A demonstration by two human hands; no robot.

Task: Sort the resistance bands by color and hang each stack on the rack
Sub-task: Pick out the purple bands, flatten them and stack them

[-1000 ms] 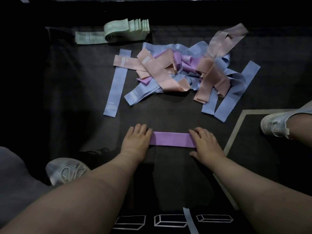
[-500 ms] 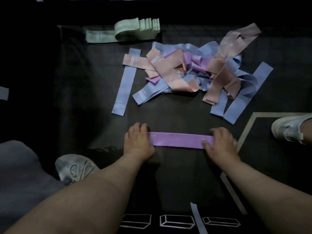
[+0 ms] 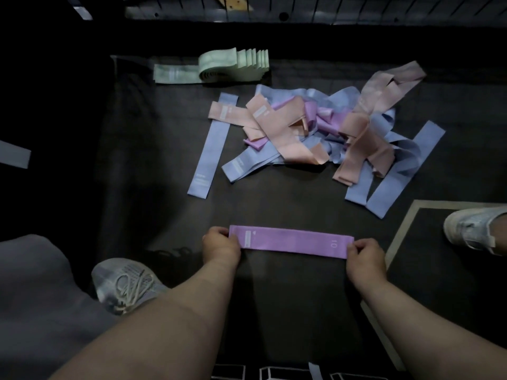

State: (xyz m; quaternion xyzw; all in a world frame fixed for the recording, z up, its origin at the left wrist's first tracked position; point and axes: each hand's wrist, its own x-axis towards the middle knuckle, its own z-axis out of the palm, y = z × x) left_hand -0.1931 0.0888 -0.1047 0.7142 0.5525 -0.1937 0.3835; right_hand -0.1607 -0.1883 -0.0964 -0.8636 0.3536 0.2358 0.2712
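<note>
- Head view, near me: I see the purple band [image 3: 290, 242] pulled out flat and straight across the dark floor mat [image 3: 153, 165], lying crosswise in front of the person, with a white label near its left end and a "10" printed near its right end.
- The left hand [image 3: 220, 246] has its fingers curled over the band's left end and pinches it there.
- The right hand [image 3: 365, 257] pinches the band's right end between thumb and fingers (knuckles bent, fingertips on the fabric).
- Head view, middle: beyond the purple band, well apart from it, sits a tangled pile [image 3: 315, 130] of blue, pink and purple bands lying across one another.
- One blue band [image 3: 211, 145] lies straight at the pile's left edge, its far end tucked under a pink one.
- Head view, far: a stack of green bands [image 3: 219, 65] lies at the back left of the mat, partly folded up on itself.
- Behind it a wire grid [image 3: 301, 6] runs along the top edge; I cannot tell more about it.
- Sides: a pale sneaker [image 3: 126, 283] shows beside the left forearm, another sneaker [image 3: 472, 231] at the right edge on a dark mat with a pale border [image 3: 400, 237].
</note>
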